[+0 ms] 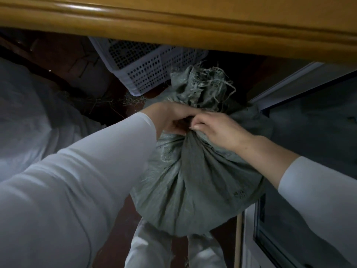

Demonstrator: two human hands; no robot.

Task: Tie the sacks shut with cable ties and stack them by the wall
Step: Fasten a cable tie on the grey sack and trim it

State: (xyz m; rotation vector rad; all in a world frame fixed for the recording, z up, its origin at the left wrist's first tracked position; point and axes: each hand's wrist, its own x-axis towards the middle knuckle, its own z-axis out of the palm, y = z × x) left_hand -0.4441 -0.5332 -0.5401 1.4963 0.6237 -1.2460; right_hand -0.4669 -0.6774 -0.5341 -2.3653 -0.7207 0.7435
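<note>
A full grey-green woven sack (195, 182) stands in front of me, its mouth gathered into a bunched neck with frayed threads fanning out above. My left hand (170, 118) is wrapped around the neck from the left. My right hand (216, 130) pinches the neck from the right, thumb and fingers pressed together at the gathered cloth. The two hands touch each other there. Whatever lies between the fingers is hidden; no cable tie shows.
A white perforated plastic crate (146, 62) leans behind the sack. A large pale sack (25, 113) fills the left side. A yellow wooden beam (173, 22) crosses overhead. A white-framed glass panel (301, 132) stands at the right, with a wooden stick (238, 240) beside it.
</note>
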